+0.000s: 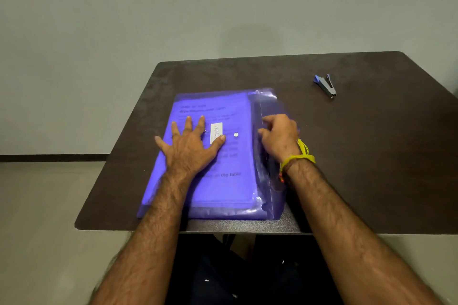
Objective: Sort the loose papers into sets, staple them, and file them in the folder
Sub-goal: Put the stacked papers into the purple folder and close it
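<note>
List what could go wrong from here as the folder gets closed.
1. The flap under the right hand may buckle over the papers and miss the snap button.
2. The purple folder reaches the table front edge; if the flat left hand lifts, it may slide off.

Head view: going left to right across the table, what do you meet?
Left hand pressing flat on the purple folder → white snap button → right hand at the folder's flap → stapler.
</note>
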